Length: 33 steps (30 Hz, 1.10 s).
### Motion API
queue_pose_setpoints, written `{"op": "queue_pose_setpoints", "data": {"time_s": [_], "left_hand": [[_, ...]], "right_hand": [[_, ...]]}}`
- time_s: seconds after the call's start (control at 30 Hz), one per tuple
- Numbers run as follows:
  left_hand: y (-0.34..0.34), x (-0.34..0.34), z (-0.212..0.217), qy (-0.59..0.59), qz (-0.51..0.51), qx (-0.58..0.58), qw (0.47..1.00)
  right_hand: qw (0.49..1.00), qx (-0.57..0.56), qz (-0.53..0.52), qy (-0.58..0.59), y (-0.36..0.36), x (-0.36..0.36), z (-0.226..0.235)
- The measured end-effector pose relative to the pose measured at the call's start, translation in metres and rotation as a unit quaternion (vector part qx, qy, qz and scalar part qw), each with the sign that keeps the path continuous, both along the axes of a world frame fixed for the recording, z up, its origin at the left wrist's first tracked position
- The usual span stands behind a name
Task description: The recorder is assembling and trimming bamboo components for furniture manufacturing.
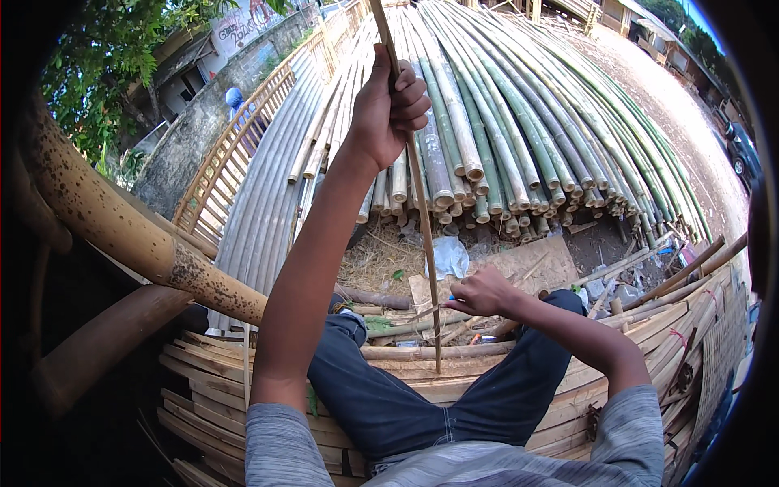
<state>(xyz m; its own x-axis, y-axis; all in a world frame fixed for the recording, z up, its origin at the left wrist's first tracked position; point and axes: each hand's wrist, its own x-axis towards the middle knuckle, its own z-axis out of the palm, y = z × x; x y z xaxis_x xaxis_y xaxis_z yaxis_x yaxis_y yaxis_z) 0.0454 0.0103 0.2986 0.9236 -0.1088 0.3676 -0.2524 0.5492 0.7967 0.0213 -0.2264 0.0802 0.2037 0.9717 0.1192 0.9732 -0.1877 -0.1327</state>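
A long, thin bamboo strip [425, 223] stands nearly upright in front of me, its lower end between my thighs. High up, my left hand [389, 109] is wrapped round it with the arm stretched out. My right hand [484, 290] is closed on a knife whose narrow blade [423, 313] points left and lies against or across the lower part of the strip; exact contact is hard to make out. The fingers hide most of the knife's handle, of which a bit of blue shows.
Split bamboo pieces [560, 422] lie stacked beneath and around me. Ahead is a big pile of bamboo poles [519, 122], beside grey corrugated sheets [264, 195] and a slatted bamboo fence [235, 154]. A thick spotted bamboo pole [122, 207] slants in at left. Beyond the fence is a person [235, 101].
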Motion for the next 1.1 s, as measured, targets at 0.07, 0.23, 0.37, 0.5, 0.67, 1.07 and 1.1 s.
{"op": "queue_pose_setpoints", "data": {"time_s": [0.07, 0.23, 0.37, 0.5, 0.67, 1.07, 1.1], "left_hand": [[-0.005, 0.005, 0.003, 0.011, -0.019, -0.002, 1.0], [-0.011, 0.004, 0.006, -0.005, -0.045, 0.002, 0.999], [-0.01, 0.005, 0.005, 0.0, -0.052, 0.009, 0.999], [-0.008, 0.005, 0.005, -0.001, -0.023, 0.033, 0.999], [-0.015, 0.0, 0.013, -0.009, -0.045, 0.046, 0.998], [0.004, -0.004, 0.061, -0.077, -0.18, 0.138, 0.971], [0.003, -0.004, 0.071, -0.07, -0.139, 0.126, 0.98]], "right_hand": [[1.0, -0.007, 0.002, -0.025, 0.003, 0.007, 0.013], [0.95, 0.298, -0.09, -0.022, 0.034, 0.038, 0.122], [0.952, 0.293, -0.063, 0.057, 0.033, 0.026, 0.08], [0.998, 0.058, -0.039, 0.007, -0.007, -0.013, -0.016], [0.972, 0.226, -0.015, -0.064, 0.011, 0.017, 0.063], [0.96, 0.274, -0.041, -0.036, 0.018, 0.053, 0.16], [0.961, 0.275, -0.027, -0.025, 0.018, 0.053, 0.153]]}}
